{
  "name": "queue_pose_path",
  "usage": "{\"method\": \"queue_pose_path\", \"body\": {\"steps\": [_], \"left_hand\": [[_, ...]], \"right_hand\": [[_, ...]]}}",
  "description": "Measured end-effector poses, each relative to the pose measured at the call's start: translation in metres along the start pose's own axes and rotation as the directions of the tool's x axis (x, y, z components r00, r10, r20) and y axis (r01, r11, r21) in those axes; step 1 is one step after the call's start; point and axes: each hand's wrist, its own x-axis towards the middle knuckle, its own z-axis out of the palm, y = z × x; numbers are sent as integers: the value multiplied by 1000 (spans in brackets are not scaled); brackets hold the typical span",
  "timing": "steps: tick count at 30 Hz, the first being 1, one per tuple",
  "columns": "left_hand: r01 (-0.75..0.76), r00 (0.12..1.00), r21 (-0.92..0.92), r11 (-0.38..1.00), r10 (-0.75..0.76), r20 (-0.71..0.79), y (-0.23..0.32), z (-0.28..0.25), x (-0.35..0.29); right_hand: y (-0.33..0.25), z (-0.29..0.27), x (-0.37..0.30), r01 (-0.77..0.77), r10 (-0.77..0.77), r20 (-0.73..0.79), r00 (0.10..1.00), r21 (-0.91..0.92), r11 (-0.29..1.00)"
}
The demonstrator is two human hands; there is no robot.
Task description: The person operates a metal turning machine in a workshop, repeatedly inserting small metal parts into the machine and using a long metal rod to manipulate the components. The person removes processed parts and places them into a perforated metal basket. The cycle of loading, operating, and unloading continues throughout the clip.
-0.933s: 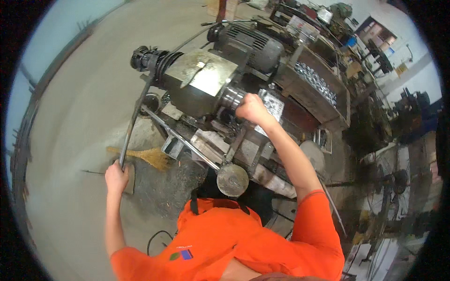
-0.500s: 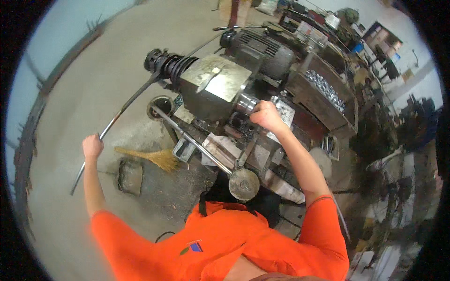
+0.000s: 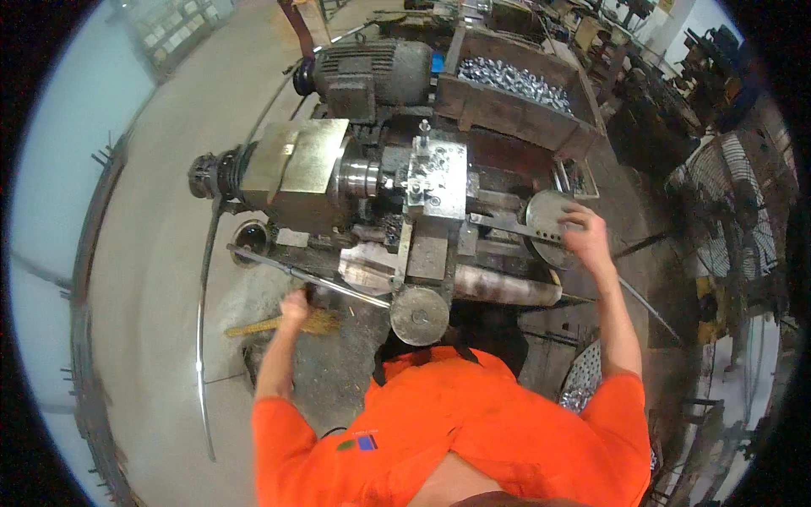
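A lathe (image 3: 296, 169) stands before me, with its bright metal chuck (image 3: 361, 179) at the middle and a tool post (image 3: 437, 177) just right of it. My right hand (image 3: 586, 237) is at the round handwheel (image 3: 549, 211), beside the end of a flat bar with holes (image 3: 513, 226). Its fingers are bent and apart; whether they touch the bar or wheel is unclear. My left hand (image 3: 296, 306) is smeared by motion below a shiny rod (image 3: 334, 287), above a straw broom (image 3: 317, 322). Left of it hangs a long lever (image 3: 203, 321), out of my grasp.
A wooden box (image 3: 515, 106) of small shiny metal parts sits behind the lathe, right of a motor (image 3: 376, 72). A round disc-shaped wheel (image 3: 419, 316) juts out close to my body. At right is a wire-guarded fan (image 3: 718, 190); a perforated container (image 3: 585, 374) stands by my right arm.
My left hand has let go of the long lever and moved right. My right hand has left the chuck and come to the handwheel. The view has shifted to the right.
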Motion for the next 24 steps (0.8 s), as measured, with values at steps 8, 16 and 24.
{"method": "queue_pose_path", "body": {"steps": [8, 16, 24], "left_hand": [[2, 1000, 73, 997, -5, 29, -23, -36, 17], [40, 944, -959, 279, -325, -55, -55, -100, 1], [40, 852, -991, 129, -523, -33, 8, -125, 20]], "right_hand": [[177, -58, -90, -495, 520, -129, 844, -557, 666], [266, -66, -153, -621, 711, -217, 669, -689, 374], [197, -3, -261, -640, 608, -259, 751, -511, 573]]}}
